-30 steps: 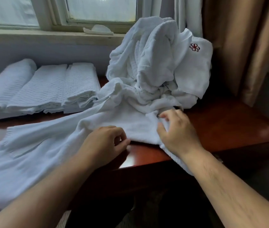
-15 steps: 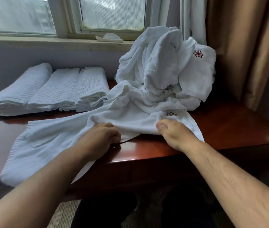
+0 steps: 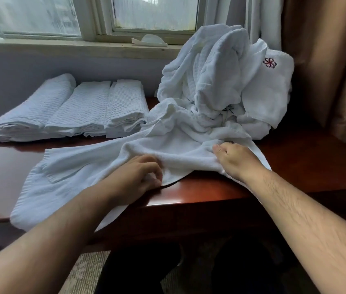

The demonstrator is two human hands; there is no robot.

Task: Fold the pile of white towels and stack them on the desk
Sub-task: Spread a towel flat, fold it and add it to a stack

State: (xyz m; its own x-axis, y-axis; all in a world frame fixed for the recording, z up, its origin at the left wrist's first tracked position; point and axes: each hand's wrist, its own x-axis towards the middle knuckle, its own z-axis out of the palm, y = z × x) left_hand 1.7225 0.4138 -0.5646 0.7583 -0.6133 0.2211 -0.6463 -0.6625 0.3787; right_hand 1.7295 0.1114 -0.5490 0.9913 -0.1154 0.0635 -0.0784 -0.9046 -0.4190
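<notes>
The left hand (image 3: 138,179) had its fingers (image 3: 154,168) curled down onto the near edge of the loose towel (image 3: 87,166), pinching a little white cloth under the fingertips close to the front of the desk (image 3: 299,166). The right hand (image 3: 238,161) gripped a raised ridge of the same towel. Its fingers were tucked into the fold and hidden, and the thumb lay along the top. Between the two hands the cloth stood up in a soft rumpled fold, and its lower hem arched off the wood. A speck of red stitching showed just past the right knuckles.

Out from the left fingers, away from the right hand, the towel spread flat across the desk with one corner turned over, and its near part hung over the front edge beside the left forearm. Beyond the right hand the towel ran up into the pile of unfolded towels (image 3: 216,81), heaped high at the back of the desk, with a red flower emblem (image 3: 269,63) on the piece at its far side.

Beyond the left hand, at the back of the desk, lay the folded towels (image 3: 72,109), three waffle-textured bundles side by side and touching. Behind them ran the windowsill (image 3: 62,46), which carried a small white object (image 3: 149,40). A brown curtain (image 3: 326,60) hung past the pile. Below the forearms a strip of carpet (image 3: 83,270) showed.
</notes>
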